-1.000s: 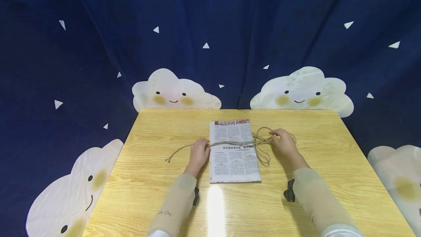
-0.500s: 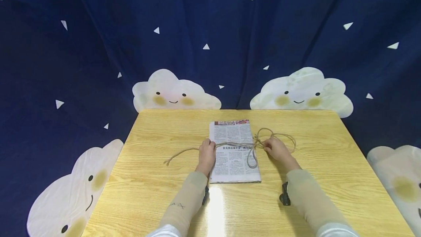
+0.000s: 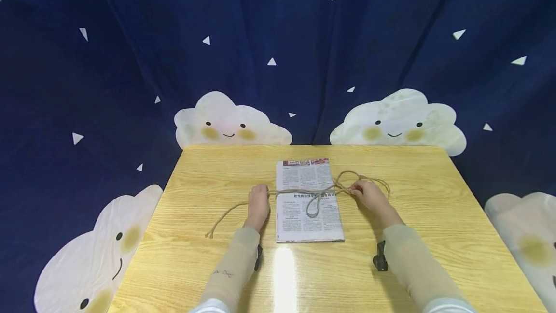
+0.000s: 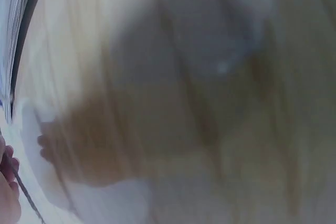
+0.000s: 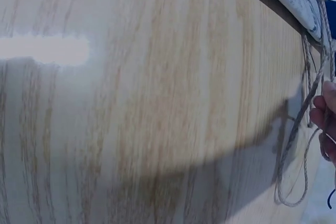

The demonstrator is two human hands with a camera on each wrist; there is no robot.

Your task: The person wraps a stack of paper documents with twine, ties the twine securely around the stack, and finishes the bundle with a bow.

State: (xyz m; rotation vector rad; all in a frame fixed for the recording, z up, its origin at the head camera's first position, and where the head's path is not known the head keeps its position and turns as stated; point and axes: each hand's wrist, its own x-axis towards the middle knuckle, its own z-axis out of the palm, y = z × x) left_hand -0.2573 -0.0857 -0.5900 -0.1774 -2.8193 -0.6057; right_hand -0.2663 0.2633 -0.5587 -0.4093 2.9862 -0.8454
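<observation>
A folded stack of newspaper (image 3: 299, 226) lies on the wooden table, with a thin brown rope (image 3: 299, 191) running across its middle. My left hand (image 3: 258, 204) grips the rope just left of the paper, and a loose tail hangs past it toward the front left. At the paper's right edge my right hand (image 3: 370, 196) pinches the rope where it gathers into loops. One small loop lies over the newsprint; larger ones spread behind the right hand. In the right wrist view, rope strands (image 5: 294, 145) run through the curled fingers (image 5: 319, 116).
The wooden table (image 3: 208, 168) reaches out on all sides of the newspaper. Behind it hangs a dark blue curtain (image 3: 243, 76) printed with white clouds and triangles. A black wrist strap (image 3: 380, 257) shows on the right forearm.
My left hand went onto the paper's edge, then back left, drawing the rope with it. The small loop slid left onto the newspaper. My right hand moved slightly left.
</observation>
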